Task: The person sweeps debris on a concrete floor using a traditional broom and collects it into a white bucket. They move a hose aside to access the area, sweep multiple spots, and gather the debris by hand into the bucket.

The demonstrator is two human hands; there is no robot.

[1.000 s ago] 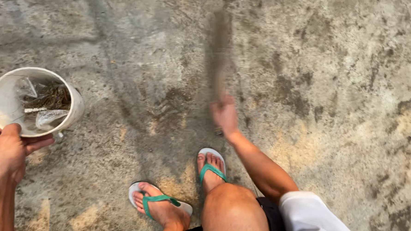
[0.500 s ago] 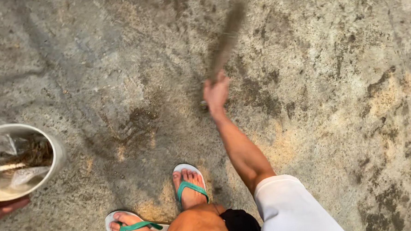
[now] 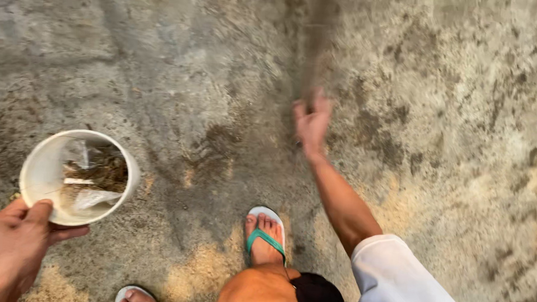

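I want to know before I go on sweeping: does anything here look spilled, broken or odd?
Nothing looks spilled. The white bucket in the left hand holds dry debris and clear plastic scraps inside. The concrete floor is stained and patchy. The right hand grips a motion-blurred stick.

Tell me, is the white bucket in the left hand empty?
No, the white bucket gripped at its rim by the left hand holds dry debris and clear plastic scraps.
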